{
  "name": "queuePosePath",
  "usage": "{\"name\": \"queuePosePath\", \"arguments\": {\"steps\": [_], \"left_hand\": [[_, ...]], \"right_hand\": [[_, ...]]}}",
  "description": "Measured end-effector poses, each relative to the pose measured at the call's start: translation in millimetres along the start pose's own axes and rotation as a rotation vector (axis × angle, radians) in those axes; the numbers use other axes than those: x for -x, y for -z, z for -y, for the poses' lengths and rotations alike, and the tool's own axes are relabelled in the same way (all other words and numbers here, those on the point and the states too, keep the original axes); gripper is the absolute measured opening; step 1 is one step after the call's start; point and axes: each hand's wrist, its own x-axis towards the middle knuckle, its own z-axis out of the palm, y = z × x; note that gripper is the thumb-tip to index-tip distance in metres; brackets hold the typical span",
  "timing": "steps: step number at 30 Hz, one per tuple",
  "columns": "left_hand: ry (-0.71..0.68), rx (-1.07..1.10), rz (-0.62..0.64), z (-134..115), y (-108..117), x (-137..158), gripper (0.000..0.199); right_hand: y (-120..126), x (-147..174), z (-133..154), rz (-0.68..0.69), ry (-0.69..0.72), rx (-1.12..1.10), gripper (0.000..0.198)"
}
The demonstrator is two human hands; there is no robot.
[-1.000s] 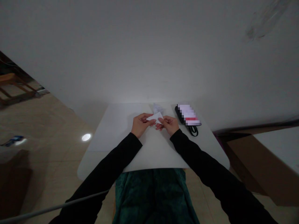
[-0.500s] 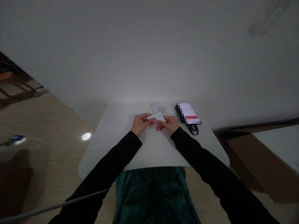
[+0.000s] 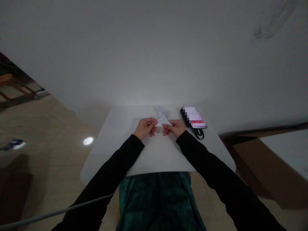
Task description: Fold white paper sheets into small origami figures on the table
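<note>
A small piece of white paper [image 3: 164, 120], folded to a triangle with its peak away from me, is held just above the white table [image 3: 158, 157]. My left hand [image 3: 145, 127] pinches its left corner between thumb and fingers. On the right side, my right hand [image 3: 175, 127] grips the other corner, thumb on top. Just behind the folded paper stands a pale, translucent crumpled or folded piece [image 3: 162, 111]; its exact kind I cannot make out. A large flat white sheet [image 3: 115, 131] lies on the table to the left of my hands.
A phone [image 3: 194, 116] with a blurred screen rests on a black object at the table's right, with a black cord loop [image 3: 199, 133] beside it. The wall [image 3: 154, 57] rises behind the table. A cardboard box [image 3: 269, 173] stands to the right on the floor.
My left hand has shifted slightly left, and its fingers have moved apart from those of my right hand. The folded paper's peak now points more straight away from me.
</note>
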Motion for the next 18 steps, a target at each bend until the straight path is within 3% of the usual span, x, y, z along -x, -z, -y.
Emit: {"name": "queuePosePath", "arguments": {"steps": [5, 18], "left_hand": [[0.002, -0.067, 0.081, -0.3, 5.6, -0.6, 0.043], [-0.088, -0.13, -0.026, 5.7, 0.6, -0.2, 0.034]], "right_hand": [[-2.3, 1.9, 1.4, 0.016, -0.046, -0.019, 0.04], [-8.2, 6.4, 3.4, 0.031, -0.019, 0.074, 0.042]]}}
